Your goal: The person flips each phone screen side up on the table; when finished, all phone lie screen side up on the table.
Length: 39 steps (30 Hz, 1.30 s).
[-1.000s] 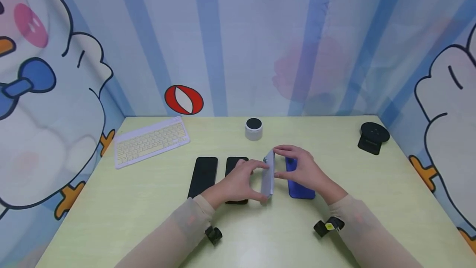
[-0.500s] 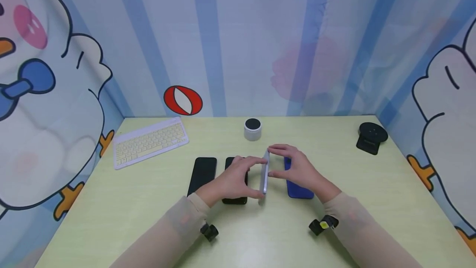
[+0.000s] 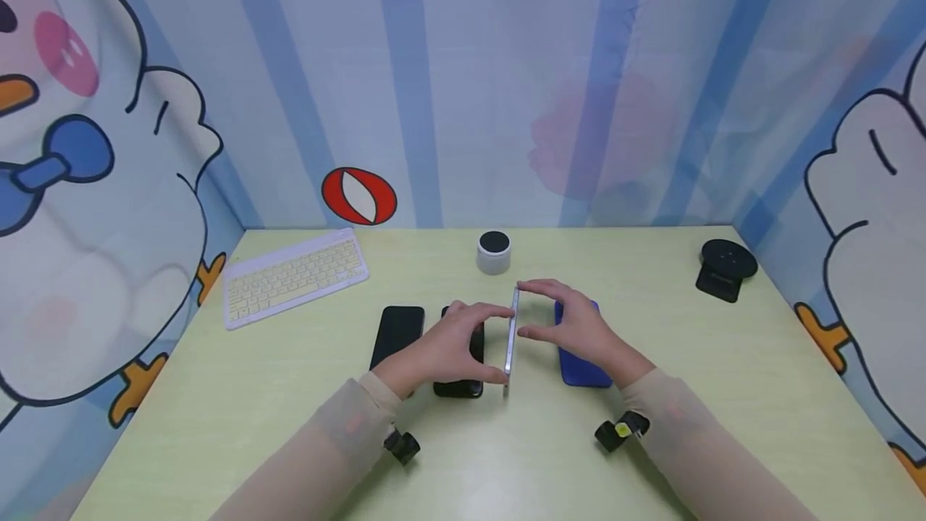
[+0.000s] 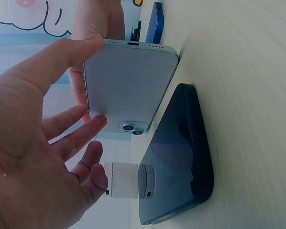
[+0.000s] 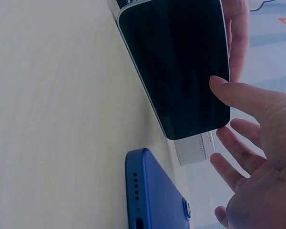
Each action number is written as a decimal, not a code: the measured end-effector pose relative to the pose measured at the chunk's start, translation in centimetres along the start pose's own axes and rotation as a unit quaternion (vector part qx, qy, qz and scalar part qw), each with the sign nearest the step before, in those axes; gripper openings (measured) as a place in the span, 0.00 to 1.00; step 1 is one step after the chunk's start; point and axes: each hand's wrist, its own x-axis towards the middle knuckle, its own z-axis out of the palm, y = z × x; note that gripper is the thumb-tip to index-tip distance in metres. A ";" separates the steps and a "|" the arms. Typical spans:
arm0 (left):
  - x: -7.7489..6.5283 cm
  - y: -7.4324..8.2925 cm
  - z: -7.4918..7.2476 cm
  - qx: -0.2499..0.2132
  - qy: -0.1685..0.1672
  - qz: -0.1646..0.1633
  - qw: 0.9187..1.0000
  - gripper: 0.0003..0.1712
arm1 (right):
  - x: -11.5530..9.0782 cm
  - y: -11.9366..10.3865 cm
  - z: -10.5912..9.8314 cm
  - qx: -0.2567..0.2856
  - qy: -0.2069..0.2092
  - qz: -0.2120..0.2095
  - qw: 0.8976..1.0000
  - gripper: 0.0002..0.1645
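Between both hands a silver phone [image 3: 510, 340] stands on its long edge, seen almost edge-on in the head view. My left hand [image 3: 452, 344] holds it, thumb at the port end and fingertips on the back with the cameras, as the left wrist view shows. From the other side my right hand [image 3: 579, 332] pinches it; the right wrist view has the thumb on the dark screen [image 5: 176, 67] and a finger at the far corner. Under the left hand lies a black phone [image 3: 473, 352], partly covered. A blue phone [image 3: 586, 368] lies beneath the right hand.
Another black phone [image 3: 396, 332] lies left of the hands. Behind are a lilac keyboard [image 3: 297, 276], a white cylinder with a dark top [image 3: 493, 254] and, far right, a black round-topped stand [image 3: 726, 264]. Patterned curtains border the table [image 3: 289, 424].
The silver phone has turned from showing its back to edge-on in the head view. Both hands have shifted slightly left with it. The other phones stay put.
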 end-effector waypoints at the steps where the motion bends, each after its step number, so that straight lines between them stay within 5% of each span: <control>1: 0.0 0.0 -0.1 0.002 -0.001 -0.001 1.000 0.50 | 0.0 0.1 0.0 0.002 -0.001 0.000 1.000 0.41; 8: -0.3 -0.2 -0.6 -0.009 -0.002 0.002 1.000 0.50 | 0.3 0.3 0.0 0.005 -0.022 0.018 1.000 0.40; 17: -0.8 -1.0 -0.9 -0.014 0.002 -0.005 1.000 0.50 | 0.9 0.9 0.4 -0.104 -0.070 0.019 0.992 0.42; 25: -1.0 -1.4 -0.7 -0.002 0.015 -0.015 1.000 0.50 | 0.8 1.0 0.4 -0.108 -0.071 0.031 0.991 0.44; 39: -0.1 -0.8 1.6 0.117 0.045 -0.017 0.992 0.51 | 0.5 2.3 -1.0 -0.150 -0.081 0.034 0.985 0.41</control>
